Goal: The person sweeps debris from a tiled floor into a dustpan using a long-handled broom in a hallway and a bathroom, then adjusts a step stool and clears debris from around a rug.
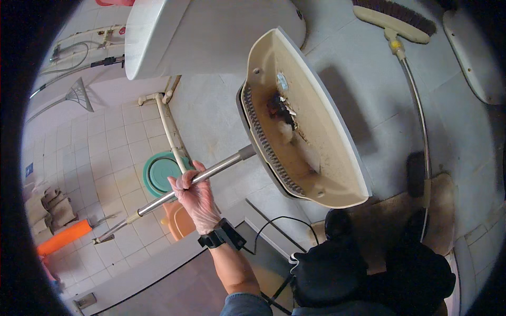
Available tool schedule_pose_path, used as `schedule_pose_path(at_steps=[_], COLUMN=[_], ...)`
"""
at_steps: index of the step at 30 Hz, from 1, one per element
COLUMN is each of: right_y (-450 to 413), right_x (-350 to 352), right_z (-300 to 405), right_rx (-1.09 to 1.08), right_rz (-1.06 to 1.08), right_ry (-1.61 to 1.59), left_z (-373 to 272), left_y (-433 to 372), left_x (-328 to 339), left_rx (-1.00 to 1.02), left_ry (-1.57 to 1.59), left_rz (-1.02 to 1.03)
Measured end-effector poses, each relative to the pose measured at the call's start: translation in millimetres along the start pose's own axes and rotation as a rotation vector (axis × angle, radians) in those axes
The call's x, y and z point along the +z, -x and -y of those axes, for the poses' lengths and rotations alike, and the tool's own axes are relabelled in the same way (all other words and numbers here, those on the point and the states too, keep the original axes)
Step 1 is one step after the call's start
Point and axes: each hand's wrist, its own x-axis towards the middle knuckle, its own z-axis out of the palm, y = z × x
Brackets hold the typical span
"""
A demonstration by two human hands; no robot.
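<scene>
My left hand (197,201), in a thin clear glove, grips the metal handle (215,170) of a long-handled dustpan. The beige dustpan (332,158) is held up off the floor, with its pale lip to the right and a comb of grey teeth (269,154) along its back edge. Inside lie a dark clump (280,107), whitish fluff (285,131), a small blue-white scrap (282,81) and loose dirt. My right hand is out of view. To the right is a broom (395,23) with dark bristles; its metal handle (420,106) runs down behind my dark clothing.
A large white fixture (221,43) stands at the top. Pipes (168,130) run along the tiled wall (114,158) at left. A green round basin (148,173) and an orange basin (180,221) are behind my left hand. A black cable (276,219) hangs from my wrist device (227,235).
</scene>
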Motion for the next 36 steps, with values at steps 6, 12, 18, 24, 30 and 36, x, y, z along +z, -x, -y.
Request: schedule_pose_path(at_steps=[6,12,18,24,30,36], right_y=[-2,-1,14,41,57,44], right_x=[-11,-20,-38,-107,-153,-150], right_z=[7,15,17,24,-1,-9], right_rx=[-0.023,-0.053,-0.110,-0.292,-0.079,-0.095], right_rz=[0.001,0.001,-0.055,-0.231,-0.804,-0.784], right_ry=[-0.005,-0.010,-0.092,-0.160,-0.226,0.144], left_z=[4,-3,20,-80,29,55], left_y=[4,7,0,-29,-15,-4], left_x=[5,6,-10,-74,-5,23], left_rx=[-0.030,-0.033,0.221,0.537,0.283,0.304], left_ry=[0.013,0.072,-0.657,-1.629,-1.067,-0.982], left_rz=[0.047,-0.008,0.148,0.564,-0.184,-0.317])
